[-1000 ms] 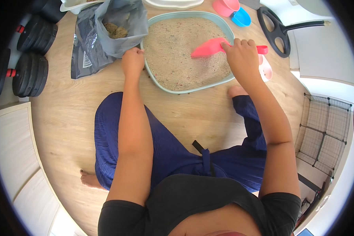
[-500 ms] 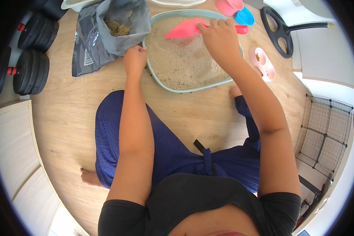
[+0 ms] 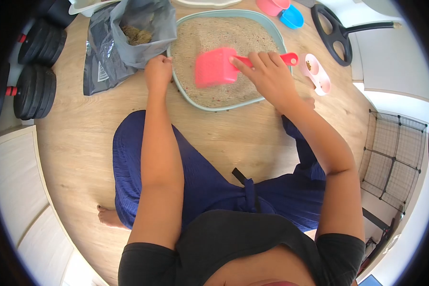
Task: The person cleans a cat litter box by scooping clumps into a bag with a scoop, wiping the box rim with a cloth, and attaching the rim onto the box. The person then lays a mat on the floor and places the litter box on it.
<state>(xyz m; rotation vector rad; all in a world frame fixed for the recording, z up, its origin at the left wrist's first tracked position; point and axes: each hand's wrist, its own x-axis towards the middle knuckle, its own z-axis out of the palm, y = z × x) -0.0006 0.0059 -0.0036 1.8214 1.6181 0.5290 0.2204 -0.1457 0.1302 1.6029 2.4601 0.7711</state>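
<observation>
A pale wood-grain floor (image 3: 76, 157) spreads across the room, with a soft sheen mid-scene. A light panelled cabinet (image 3: 19, 176) lines the left side, and black weights (image 3: 35, 93) sit beyond it. Along the right runs a black wire grid (image 3: 393, 161), with a white panel (image 3: 391, 71) farther off. Bright light whitens the near left.

This looked like a room in a home. The floor (image 3: 209, 138) had a wood look, and a person (image 3: 243, 238) sat directly on it in loose trousers, with bare feet (image 3: 112, 217). A tray (image 3: 216, 108) of sandy granules, resembling a pet's litter tray, lay near a pink bowl (image 3: 315, 75) with 2 hollows. Black weight plates (image 3: 35, 93) stood along 1 side, and pale panels (image 3: 19, 176) and a wire grid (image 3: 393, 159) lined the edges.
</observation>
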